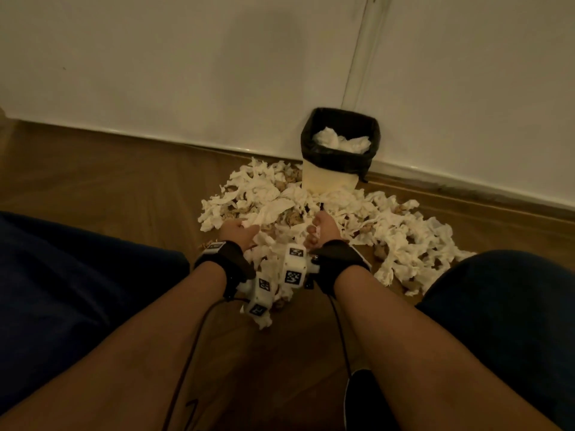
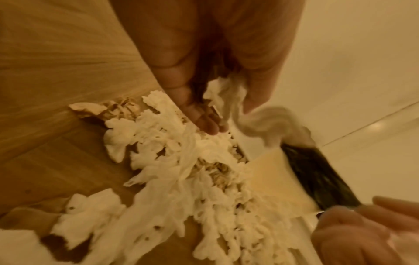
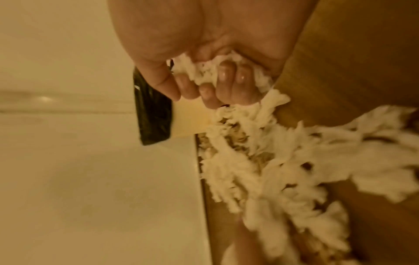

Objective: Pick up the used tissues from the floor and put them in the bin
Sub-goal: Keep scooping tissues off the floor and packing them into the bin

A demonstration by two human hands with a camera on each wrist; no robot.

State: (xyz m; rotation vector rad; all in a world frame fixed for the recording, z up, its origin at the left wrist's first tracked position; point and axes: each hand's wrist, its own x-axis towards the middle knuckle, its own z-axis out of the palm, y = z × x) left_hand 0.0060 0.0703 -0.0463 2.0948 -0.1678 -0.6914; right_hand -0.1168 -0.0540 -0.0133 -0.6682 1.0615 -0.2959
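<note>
One bin [image 1: 329, 181] stands against the white wall [image 1: 186, 57], cream-sided with a black liner [image 1: 367, 163] folded over its rim; a few crumpled tissues in the bin [image 1: 342, 140] already show above that rim. In front of the bin the wooden floor [image 1: 109, 181] carries a broad heap of used tissues [image 1: 401, 234], too many and too tangled to count, with brownish crumpled scraps [image 1: 289, 177] mixed in; the heap presses right up to the bin's foot and spreads to both sides of it. Two hands work at the near edge of the heap, side by side and close to each other. The left hand [image 1: 238, 233] has a white tissue [image 2: 229, 95] caught between thumb and fingers, though the wrist view is blurred and the grip looks loose. The right hand [image 1: 320, 231] is clenched round a wad of tissue [image 3: 204, 71], fingers curled tight over it. Each wrist wears a black strap with a white marker block [image 1: 294, 265]; two dark cables [image 1: 339, 331] trail back along the forearms; dark blue clothed knees [image 1: 62, 275] flank the arms.
</note>
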